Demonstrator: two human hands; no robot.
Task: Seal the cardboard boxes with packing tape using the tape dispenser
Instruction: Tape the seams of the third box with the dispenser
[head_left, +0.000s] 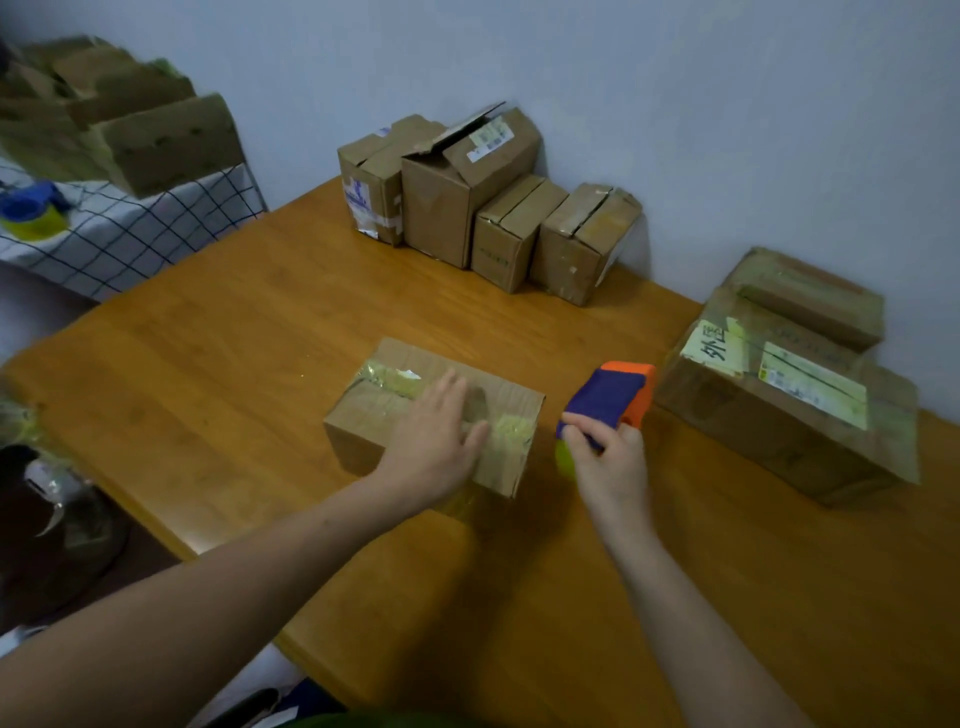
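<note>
At frame centre the left hand (441, 431) lies flat on the box (434, 415), apparently smoothing tape, while the right hand (608, 457) grips the tape dispenser (608, 402) just right of it, kept ready.

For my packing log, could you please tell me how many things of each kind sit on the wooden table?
Boxes: 7
Tape dispenser: 1
Total: 8
</note>
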